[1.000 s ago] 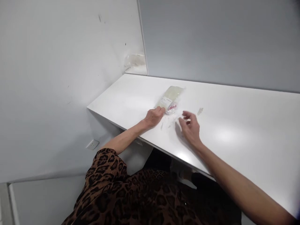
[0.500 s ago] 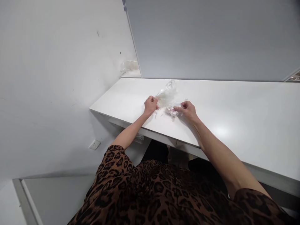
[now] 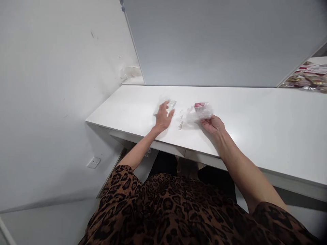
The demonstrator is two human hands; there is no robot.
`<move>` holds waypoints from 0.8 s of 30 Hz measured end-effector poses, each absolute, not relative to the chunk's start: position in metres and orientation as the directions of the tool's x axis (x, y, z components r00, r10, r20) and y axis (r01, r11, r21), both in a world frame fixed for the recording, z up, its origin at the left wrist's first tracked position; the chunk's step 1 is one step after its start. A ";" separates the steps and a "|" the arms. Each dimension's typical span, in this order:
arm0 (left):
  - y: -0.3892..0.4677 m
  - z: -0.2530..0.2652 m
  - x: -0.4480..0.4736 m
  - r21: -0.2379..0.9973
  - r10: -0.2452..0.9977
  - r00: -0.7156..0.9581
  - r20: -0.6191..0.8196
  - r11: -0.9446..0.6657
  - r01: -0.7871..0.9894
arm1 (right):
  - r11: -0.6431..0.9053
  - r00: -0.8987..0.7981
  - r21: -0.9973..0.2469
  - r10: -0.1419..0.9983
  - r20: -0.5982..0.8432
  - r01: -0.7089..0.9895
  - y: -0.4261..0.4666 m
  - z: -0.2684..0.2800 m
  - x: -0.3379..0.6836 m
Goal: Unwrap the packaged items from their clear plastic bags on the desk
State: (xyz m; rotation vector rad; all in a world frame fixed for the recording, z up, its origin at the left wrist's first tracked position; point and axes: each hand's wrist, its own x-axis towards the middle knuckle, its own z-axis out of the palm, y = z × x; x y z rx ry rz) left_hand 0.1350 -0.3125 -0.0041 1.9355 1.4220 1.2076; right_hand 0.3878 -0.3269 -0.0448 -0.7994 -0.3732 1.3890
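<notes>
On the white table, my left hand [image 3: 163, 115] has its fingers spread over a clear plastic packet [image 3: 172, 103] with something pale green inside. Whether the fingertips touch the packet or hover just above it, I cannot tell. My right hand [image 3: 213, 124] is closed on the edge of a crumpled clear plastic bag [image 3: 195, 115], which is smeared by motion. A red and white patch [image 3: 199, 105] shows at the top of that bag; its kind is too blurred to make out.
The white table [image 3: 255, 136] runs along a grey panel [image 3: 204, 44]. Several packets in clear plastic [image 3: 306, 78] lie behind the panel's right edge. Another clear plastic bag [image 3: 130, 72] sits behind its left edge. A wall socket [image 3: 94, 162] is at lower left.
My hands have moved apart. The left hand has opened over the green packet, now flat on the table. The right hand has turned palm up and shifted right with the crumpled bag.
</notes>
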 end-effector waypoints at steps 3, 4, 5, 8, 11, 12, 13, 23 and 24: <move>-0.314 -0.012 0.182 0.893 0.904 0.334 0.268 -0.363 0.266 | -0.080 0.173 -0.641 0.931 -0.323 -0.763 -0.328 -0.040 0.385; -0.312 -0.016 0.196 0.931 0.886 0.398 0.239 -0.325 0.166 | -0.099 0.155 -0.646 0.933 -0.325 -0.757 -0.329 -0.038 0.383; -0.310 -0.019 0.209 0.958 0.869 0.443 0.220 -0.278 0.068 | -0.120 0.135 -0.661 0.937 -0.322 -0.741 -0.330 -0.037 0.381; -0.303 -0.027 0.238 0.988 0.880 0.453 0.144 -0.099 -0.123 | -0.200 0.081 -0.703 0.935 -0.344 -0.682 -0.334 -0.035 0.378; -0.295 -0.030 0.253 0.983 0.961 0.276 -0.016 0.065 -0.170 | -0.215 0.101 -0.776 0.936 -0.337 -0.593 -0.337 -0.037 0.380; -0.293 -0.029 0.256 0.976 0.980 0.190 -0.068 0.105 -0.192 | -0.182 0.136 -0.810 0.942 -0.306 -0.558 -0.338 -0.038 0.382; -0.290 -0.028 0.258 0.965 0.988 0.104 -0.114 0.135 -0.224 | -0.132 0.178 -0.844 0.949 -0.259 -0.520 -0.338 -0.039 0.383; -0.284 -0.029 0.268 0.870 0.978 0.107 -0.180 0.209 -0.447 | 0.197 0.249 -0.904 0.963 0.106 -0.378 -0.322 -0.041 0.383; -0.285 -0.029 0.268 0.858 0.976 0.137 -0.167 0.213 -0.468 | 0.214 0.303 -0.886 0.949 0.089 -0.411 -0.320 -0.041 0.385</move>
